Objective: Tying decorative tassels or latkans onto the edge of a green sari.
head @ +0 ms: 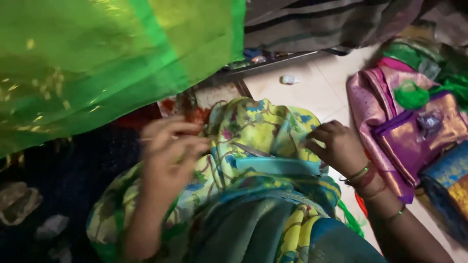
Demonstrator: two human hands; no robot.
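Overhead, a sheer green fabric (97, 58) with gold flecks hangs across the upper left, above a dark blue cloth (58, 180) on the floor. No container shows in view. Further right, the left hand (170, 156) is blurred, fingers curled together as if pinching something thin, though what it holds cannot be told. It rests against the yellow floral fabric (253, 131), which is bunched in the lap between both hands and edged with a teal border (282, 165). The right hand (336, 146), bangles at the wrist, is closed on the fabric's right edge, pinching it. Behind lies a pale tiled floor (317, 92) with a small white object (289, 79) on it. At the far right, folded pink and purple silk cloths (414, 131) are stacked on the floor.
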